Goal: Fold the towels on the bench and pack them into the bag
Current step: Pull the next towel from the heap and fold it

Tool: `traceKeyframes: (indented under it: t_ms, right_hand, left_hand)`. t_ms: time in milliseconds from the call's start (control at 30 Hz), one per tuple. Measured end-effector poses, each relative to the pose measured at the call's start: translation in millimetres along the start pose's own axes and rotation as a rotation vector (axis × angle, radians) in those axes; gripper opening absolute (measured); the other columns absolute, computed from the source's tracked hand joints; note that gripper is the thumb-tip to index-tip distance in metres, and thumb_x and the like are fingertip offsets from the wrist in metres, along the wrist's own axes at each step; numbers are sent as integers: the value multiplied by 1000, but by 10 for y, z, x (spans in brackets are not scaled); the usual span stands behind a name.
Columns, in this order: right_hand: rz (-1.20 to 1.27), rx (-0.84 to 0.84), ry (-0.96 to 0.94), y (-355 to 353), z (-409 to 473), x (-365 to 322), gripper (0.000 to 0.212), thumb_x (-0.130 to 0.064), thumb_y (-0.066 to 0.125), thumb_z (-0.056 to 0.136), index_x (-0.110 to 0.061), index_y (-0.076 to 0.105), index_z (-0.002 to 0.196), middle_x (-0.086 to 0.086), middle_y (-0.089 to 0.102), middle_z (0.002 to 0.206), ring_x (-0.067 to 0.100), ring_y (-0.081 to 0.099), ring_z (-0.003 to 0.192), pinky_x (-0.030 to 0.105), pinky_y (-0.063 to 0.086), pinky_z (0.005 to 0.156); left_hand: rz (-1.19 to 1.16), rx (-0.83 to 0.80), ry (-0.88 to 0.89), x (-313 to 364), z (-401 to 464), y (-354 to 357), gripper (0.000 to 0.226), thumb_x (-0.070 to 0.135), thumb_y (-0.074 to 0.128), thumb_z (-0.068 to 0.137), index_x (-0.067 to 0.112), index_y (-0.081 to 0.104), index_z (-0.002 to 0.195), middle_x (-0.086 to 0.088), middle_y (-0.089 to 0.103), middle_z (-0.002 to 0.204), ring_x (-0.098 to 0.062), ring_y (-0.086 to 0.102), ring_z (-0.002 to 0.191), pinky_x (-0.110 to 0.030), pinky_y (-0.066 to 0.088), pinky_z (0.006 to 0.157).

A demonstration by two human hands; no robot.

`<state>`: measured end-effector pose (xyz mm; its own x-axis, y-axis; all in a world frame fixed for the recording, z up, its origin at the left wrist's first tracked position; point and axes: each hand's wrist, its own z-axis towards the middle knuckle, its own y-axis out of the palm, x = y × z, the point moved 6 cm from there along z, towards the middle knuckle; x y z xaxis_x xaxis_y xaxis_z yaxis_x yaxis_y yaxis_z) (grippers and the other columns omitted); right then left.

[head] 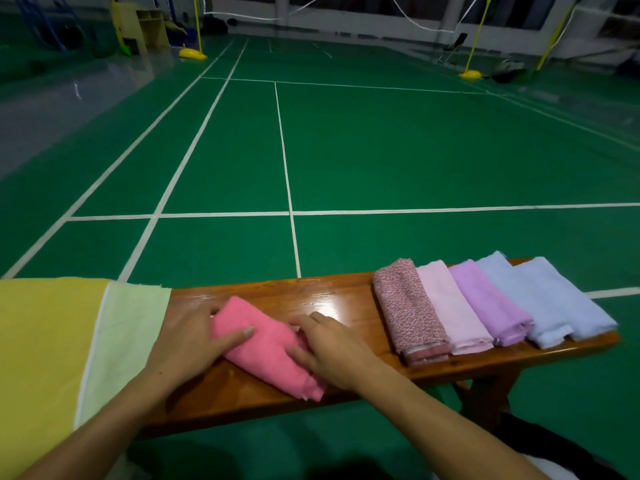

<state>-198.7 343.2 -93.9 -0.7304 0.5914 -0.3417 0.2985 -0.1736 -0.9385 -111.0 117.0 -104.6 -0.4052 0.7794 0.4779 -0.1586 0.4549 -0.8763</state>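
A folded pink towel [265,344] lies slantwise in the middle of the wooden bench [332,299]. My left hand [188,341] rests on the towel's left end, thumb laid across the top. My right hand [330,351] presses flat on its right side. To the right lies a row of folded towels: a patterned pink one [407,310], a pale pink one [450,306], a purple one [488,303] and light blue ones [547,299]. On the bench's left end lie a spread yellow cloth [41,348] and a light green cloth [128,334]. No bag is in view.
Behind the bench stretches a green court floor [381,150] with white lines. Yellow net posts [474,43] and a net stand far back. The bench leg [488,389] is at the lower right.
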Motion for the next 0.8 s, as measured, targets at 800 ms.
traceKeyframes:
  t_ms: [800]
  right_hand:
    - [915,96,-48,-403,-393,350,82,-16,75,95,-44,30,156,-11,51,141,11,62,121,30,58,92]
  left_hand:
    - [-956,-25,-89,980,311,128,44,37,91,76,10,75,106,-11,79,100,-22,76,85,-35,60,63]
